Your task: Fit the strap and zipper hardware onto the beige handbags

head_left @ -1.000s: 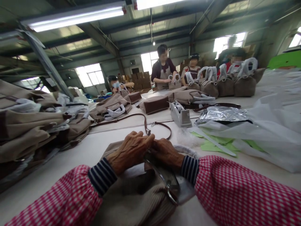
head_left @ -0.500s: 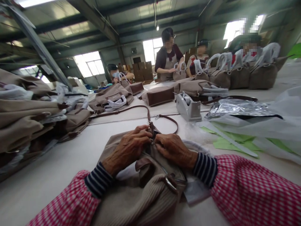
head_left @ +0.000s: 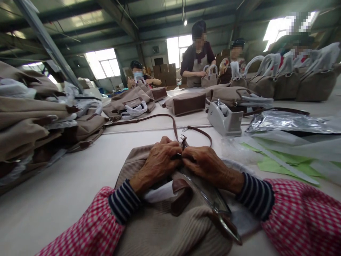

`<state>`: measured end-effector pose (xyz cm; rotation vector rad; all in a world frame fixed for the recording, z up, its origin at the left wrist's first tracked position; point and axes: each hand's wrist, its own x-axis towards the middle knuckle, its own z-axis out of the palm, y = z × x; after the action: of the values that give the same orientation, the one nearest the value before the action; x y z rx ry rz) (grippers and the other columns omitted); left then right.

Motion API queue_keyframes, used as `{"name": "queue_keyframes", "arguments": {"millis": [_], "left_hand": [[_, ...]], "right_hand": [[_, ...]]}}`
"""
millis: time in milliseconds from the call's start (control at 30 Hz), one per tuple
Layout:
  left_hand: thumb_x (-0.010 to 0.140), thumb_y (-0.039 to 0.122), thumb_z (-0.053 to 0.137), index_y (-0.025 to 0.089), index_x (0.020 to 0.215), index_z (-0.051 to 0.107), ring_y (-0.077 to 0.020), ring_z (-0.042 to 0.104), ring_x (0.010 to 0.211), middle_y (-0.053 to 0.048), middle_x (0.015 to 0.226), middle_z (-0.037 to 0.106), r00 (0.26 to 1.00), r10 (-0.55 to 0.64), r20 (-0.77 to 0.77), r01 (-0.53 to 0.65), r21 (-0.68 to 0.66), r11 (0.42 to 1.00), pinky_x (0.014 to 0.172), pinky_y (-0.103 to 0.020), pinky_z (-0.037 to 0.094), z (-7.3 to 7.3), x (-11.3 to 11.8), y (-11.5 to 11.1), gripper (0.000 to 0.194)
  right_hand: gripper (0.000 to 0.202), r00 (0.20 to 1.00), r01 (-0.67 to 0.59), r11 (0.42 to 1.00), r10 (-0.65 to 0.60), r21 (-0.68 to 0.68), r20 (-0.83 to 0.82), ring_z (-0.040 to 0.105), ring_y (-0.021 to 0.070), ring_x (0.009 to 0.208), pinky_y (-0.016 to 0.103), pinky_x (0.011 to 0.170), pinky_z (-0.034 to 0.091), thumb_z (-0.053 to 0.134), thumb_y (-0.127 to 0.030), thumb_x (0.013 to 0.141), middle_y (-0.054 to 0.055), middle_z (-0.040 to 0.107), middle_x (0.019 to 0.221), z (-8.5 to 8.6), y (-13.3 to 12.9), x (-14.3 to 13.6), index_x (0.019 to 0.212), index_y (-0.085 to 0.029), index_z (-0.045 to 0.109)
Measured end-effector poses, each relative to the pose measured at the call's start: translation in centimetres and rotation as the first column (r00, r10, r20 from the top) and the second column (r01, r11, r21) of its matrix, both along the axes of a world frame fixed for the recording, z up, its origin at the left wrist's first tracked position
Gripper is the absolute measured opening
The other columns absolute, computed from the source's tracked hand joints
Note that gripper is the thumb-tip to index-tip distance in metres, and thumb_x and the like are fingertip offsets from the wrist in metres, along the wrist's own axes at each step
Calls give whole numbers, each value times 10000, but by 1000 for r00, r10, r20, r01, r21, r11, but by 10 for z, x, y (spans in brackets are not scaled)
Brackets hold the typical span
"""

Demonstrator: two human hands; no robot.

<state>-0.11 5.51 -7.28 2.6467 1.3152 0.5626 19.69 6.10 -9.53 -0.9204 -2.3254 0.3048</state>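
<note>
A taupe ribbed handbag (head_left: 170, 227) lies on the white table in front of me, its far end pointing away. Both my left hand (head_left: 162, 158) and my right hand (head_left: 207, 164) are closed on its far top end, fingertips meeting over a small dark piece there that is mostly hidden. A metal clasp (head_left: 183, 137) on a brown leather tab sticks up just beyond my fingers. From under my hands the zipper (head_left: 198, 187) runs toward a metal ring (head_left: 229, 229) at the near end. A brown handle (head_left: 183, 197) with white wrapping arches beside my left wrist.
Stacked bags (head_left: 34, 131) rise at left. A brown strap (head_left: 149, 117) crosses the table. Ahead are more bags (head_left: 189, 103) and a grey tape dispenser (head_left: 225, 119). Green sheets (head_left: 290, 161) and clear plastic (head_left: 301, 121) lie right. Co-workers (head_left: 197, 60) handle bags across the table.
My view has shifted, so the surroundings sit farther right. Both hands remain at the bag's far end, with fingers now closer together. More of the zipper and the near metal ring shows.
</note>
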Motion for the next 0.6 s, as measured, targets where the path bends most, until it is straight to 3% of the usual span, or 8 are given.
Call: {"name": "queue_keyframes", "arguments": {"millis": [133,233,300,333,467,600], "left_hand": [[998,278,621,224,859,740,-238,547,982,-18,942,710,995,50,81,-49,-22,999,851,-375,426,7,-2,-3,191],[1016,300,592,213,868,733,-226,592,934,-32,947,720,991,60,122,-54,-56,997,901,-383,449,13,-4,-4,222],[1022,275,570,208,882,717,-217,616,904,-36,939,718,988,60,143,-50,-77,996,908,-374,467,16,-4,-4,214],[1025,261,556,206,885,706,-216,623,902,-39,941,714,988,66,138,-55,-85,995,904,-371,473,17,-3,-4,213],[1033,231,514,205,875,675,-225,617,924,-53,976,686,994,106,35,-103,-89,991,883,-370,477,15,1,-3,226],[1042,224,490,203,912,672,-228,607,953,-55,998,669,994,105,-5,-105,-74,992,917,-372,471,12,3,0,225]], "right_hand": [[73,960,3,974,-66,-226,-271,656,158,749,263,699,454,673,-185,898,38,737,828,6,-7,7,901,-154,739],[152,934,-45,860,-145,-509,-327,574,134,592,244,549,412,676,-277,889,-2,654,660,11,-16,15,809,-157,723],[236,940,-84,776,-147,-626,-308,491,115,507,242,481,354,637,-328,906,-23,580,585,14,-20,18,747,-158,678],[266,946,-92,766,-131,-636,-295,468,109,504,242,478,338,619,-339,911,-27,556,576,14,-21,18,717,-159,651],[293,971,-57,841,-79,-538,-227,418,101,585,247,532,307,614,-286,866,-33,475,592,13,-20,15,608,-161,557],[267,978,-33,845,-83,-533,-192,383,97,595,260,541,275,608,-229,813,-42,428,582,9,-14,9,580,-168,494]]}}
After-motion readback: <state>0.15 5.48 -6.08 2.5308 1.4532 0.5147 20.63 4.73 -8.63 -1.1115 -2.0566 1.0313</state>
